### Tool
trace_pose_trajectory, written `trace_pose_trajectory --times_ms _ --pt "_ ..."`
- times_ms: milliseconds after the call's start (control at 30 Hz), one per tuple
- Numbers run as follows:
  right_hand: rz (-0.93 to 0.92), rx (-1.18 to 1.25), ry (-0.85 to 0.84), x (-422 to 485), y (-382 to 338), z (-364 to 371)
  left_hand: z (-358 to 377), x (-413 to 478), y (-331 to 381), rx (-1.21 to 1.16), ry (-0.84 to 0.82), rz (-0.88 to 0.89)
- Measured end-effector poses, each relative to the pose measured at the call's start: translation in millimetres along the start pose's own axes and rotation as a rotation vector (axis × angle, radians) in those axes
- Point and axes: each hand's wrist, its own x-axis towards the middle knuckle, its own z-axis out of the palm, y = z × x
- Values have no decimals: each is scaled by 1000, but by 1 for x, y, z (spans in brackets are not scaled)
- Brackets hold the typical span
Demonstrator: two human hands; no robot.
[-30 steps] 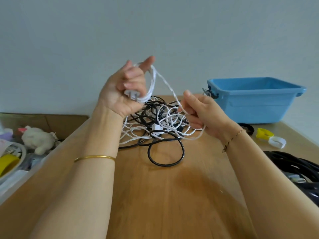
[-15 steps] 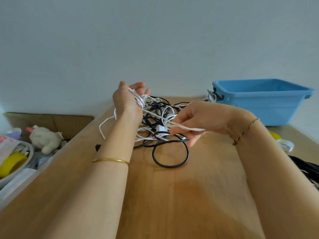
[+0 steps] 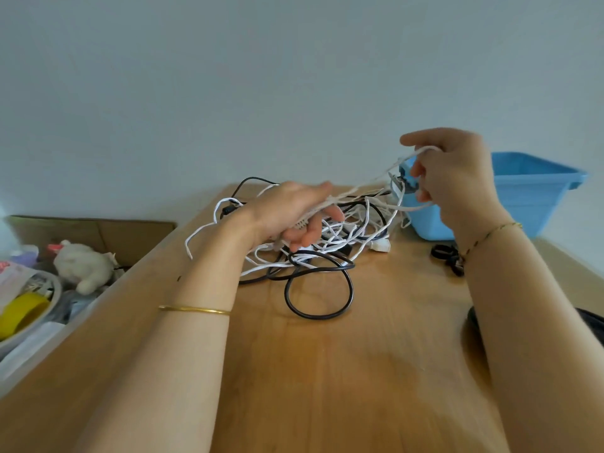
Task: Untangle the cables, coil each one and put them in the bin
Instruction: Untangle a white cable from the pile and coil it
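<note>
There are two hands, the left hand (image 3: pixel 291 214) in the middle and the right hand (image 3: pixel 457 171) at the upper right. There is one bracelet (image 3: pixel 194 309) at the lower left and one chain (image 3: pixel 490 235) at the right. I count one blue bin (image 3: pixel 536 197) at the right, one heap of cables (image 3: pixel 343 238) in the middle, too knotted to count, and one toy (image 3: pixel 85 266) and one yellow ring (image 3: pixel 23 313) at the left.

Both forearms stretched fwd, bare. Left hand (image 3: pixel 294 214) sits low, back of hand up, fingers curled under round a bunch of white cable (image 3: pixel 346 194). Right hand (image 3: pixel 457 178) is up higher & further right, wrist bent, index out w/ a strand draped over it, other fingers curled on it.
</note>
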Motion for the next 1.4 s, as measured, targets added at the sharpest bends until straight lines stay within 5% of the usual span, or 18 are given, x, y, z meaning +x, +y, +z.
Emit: trace_pose_trajectory --times_ms 200,333,400,533,767,900,1000,1133,1400 --pt "92 -50 -30 4 27 13 -5 -6 1 -474 -472 109" --pt "50 -349 -188 2 40 33 -9 2 1 -943 -684 279" --pt "9 -521 -358 -5 44 45 -15 6 4 -1286 -569 336" --pt "-291 -760 -386 -27 39 63 -29 3 5 -1643 142 484" --pt "-407 -526 -813 -37 -6 54 -28 13 -11 -1091 821 327" --pt "-329 -449 -740 -32 -21 34 -12 15 -13 -77 936 213" --pt "-255 -197 -550 -22 -24 16 -8 12 -15 369 796 111" --pt "-82 146 -478 -16 -21 11 -6 10 -1 445 497 18" --pt "-260 11 12 -6 -3 23 -3 -12 26 -273 -146 70"
